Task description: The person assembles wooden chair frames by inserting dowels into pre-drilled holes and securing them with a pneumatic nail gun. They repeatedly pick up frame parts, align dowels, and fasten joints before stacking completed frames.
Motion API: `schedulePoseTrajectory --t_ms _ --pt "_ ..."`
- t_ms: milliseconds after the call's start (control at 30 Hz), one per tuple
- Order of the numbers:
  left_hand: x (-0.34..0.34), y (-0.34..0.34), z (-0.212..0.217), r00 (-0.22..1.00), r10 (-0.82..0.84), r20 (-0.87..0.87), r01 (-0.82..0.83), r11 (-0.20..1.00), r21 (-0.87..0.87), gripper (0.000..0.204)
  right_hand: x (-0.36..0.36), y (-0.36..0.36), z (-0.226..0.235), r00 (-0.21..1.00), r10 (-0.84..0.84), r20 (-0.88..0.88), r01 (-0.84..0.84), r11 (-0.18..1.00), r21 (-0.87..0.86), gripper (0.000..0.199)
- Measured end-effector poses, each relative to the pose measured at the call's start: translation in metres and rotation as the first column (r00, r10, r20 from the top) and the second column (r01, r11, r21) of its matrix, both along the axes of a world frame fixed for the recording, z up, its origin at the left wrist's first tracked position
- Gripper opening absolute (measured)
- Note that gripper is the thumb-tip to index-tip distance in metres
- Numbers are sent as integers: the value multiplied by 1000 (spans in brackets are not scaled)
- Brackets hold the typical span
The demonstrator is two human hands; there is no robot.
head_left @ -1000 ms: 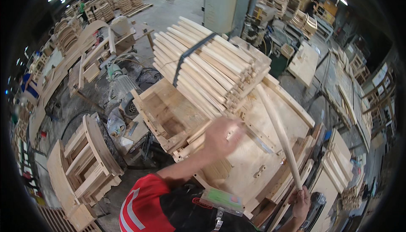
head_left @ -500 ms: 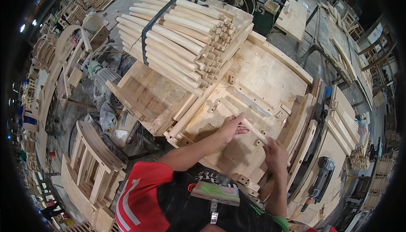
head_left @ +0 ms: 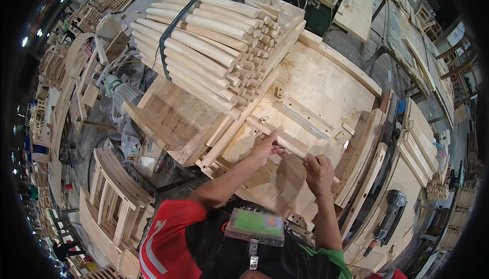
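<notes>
Across the middle of the frame lies a pale plywood worktop (head_left: pixel 326 93), and at its far left edge rests a large strapped bundle of turned wooden legs (head_left: pixel 214 39), their cut ends facing the worktop's centre. Near the worktop's near edge a single pale wooden stick (head_left: pixel 289 146) lies flat; the left hand (head_left: pixel 265 147) closes its fingers on one end while the right hand (head_left: pixel 319 173) pinches the other end, hands apart.
</notes>
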State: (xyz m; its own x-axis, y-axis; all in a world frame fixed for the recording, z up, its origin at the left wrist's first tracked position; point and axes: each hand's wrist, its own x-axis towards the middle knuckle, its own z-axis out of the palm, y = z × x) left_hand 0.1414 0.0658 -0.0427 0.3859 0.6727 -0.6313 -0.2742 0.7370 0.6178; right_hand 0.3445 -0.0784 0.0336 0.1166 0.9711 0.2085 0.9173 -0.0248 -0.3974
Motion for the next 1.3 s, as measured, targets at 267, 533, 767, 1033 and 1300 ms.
schedulePoseTrajectory --t_ms 267,533,767,1033,1300 --pt "-3 -1 -2 995 96 32 -95 995 -6 30 -3 -1 -24 999 -27 35 24 996 84 35" --pt "-13 4 48 753 -265 -602 429 892 144 39 5 5 -57 997 -1 -82 10 994 110 38" --pt "14 -9 23 792 17 -610 524 493 694 24 3 5 -69 999 -18 -29 15 994 -107 53" --pt "5 -14 38 757 1 -654 591 426 685 18 47 -92 43 843 -495 -211 522 848 96 57" --pt "-3 -31 39 748 -78 -659 625 417 660 16 144 -137 98 673 -740 -6 734 667 128 56"
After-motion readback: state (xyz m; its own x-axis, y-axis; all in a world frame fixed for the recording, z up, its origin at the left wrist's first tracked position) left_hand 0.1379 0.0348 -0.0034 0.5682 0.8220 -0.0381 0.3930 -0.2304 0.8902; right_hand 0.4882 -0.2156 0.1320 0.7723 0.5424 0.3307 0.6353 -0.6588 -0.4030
